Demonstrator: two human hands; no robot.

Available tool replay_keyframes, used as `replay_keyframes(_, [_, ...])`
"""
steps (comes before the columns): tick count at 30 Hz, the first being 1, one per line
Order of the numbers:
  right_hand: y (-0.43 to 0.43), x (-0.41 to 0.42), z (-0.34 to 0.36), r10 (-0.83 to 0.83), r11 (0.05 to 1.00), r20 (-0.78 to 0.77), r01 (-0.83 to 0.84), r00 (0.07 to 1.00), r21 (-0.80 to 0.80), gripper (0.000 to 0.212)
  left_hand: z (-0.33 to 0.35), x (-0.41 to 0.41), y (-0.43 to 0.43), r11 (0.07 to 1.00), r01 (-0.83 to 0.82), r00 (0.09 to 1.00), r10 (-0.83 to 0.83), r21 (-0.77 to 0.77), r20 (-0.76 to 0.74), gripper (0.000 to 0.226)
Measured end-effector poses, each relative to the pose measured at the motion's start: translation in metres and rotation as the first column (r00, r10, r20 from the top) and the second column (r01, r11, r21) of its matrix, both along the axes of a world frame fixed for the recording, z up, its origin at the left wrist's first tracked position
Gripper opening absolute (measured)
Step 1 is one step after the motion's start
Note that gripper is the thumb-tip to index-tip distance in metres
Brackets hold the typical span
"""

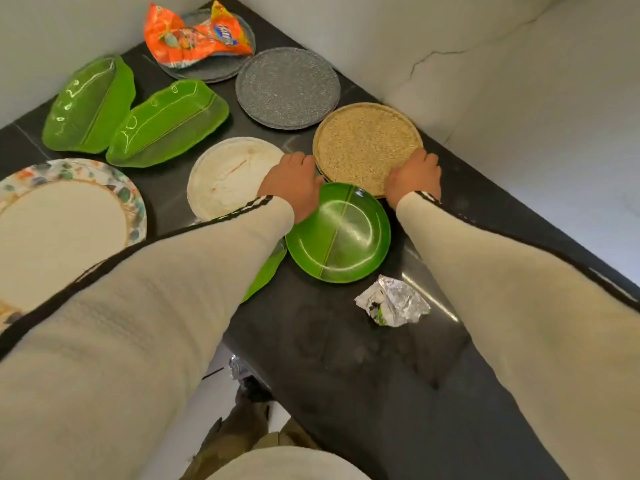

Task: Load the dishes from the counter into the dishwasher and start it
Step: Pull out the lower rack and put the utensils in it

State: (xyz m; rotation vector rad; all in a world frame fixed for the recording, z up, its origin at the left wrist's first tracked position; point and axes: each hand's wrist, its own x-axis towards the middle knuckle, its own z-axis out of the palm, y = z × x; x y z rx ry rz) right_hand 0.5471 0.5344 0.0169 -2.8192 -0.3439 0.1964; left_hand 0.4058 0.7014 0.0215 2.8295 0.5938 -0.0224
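6 round plates [287, 88], 3 green leaf dishes [166, 123], 2 wrappers [194, 36]

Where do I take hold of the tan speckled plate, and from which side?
Grip the tan speckled plate by its raised rim at left and right, where the left hand and right hand sit, coming from the near side. It lies flat on the counter, so only the rim offers purchase; the wall blocks the far right, and the green plate crowds its near edge.
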Motion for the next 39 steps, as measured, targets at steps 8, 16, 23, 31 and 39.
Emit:
replay_keyframes(8, [0.029, 0.044, -0.003, -0.208, 0.976, -0.078, 0.201, 0.975, -0.083, 0.061, -0.005, 0.039, 0.041, 0.996, -0.066, 0.996, 0.062, 0.058, 0.061, 0.043])
replay_keyframes(16, [0.014, 0.081, 0.004, -0.329, 0.916, -0.312, 0.382, 0.891, 0.126, 0.031, 0.002, 0.080, 0.084, 0.978, -0.083, 0.989, 0.104, 0.192, -0.103, 0.041])
replay_keyframes(23, [-0.009, 0.088, 0.018, -0.293, 0.783, -0.405, 0.460, 0.866, 0.418, 0.013, 0.007, 0.094, 0.087, 0.946, 0.056, 0.972, 0.021, 0.319, -0.234, 0.030])
replay_keyframes(31, [-0.021, 0.077, 0.051, -0.287, 0.775, -0.356, 0.434, 0.889, 0.459, 0.025, 0.051, 0.085, 0.084, 0.938, 0.080, 0.984, -0.021, 0.336, -0.174, 0.032])
replay_keyframes(39, [-0.059, 0.015, 0.086, -0.362, 0.753, -0.362, 0.499, 0.859, 0.430, 0.014, 0.110, 0.017, 0.054, 0.907, 0.004, 1.000, -0.004, 0.422, 0.001, 0.030])
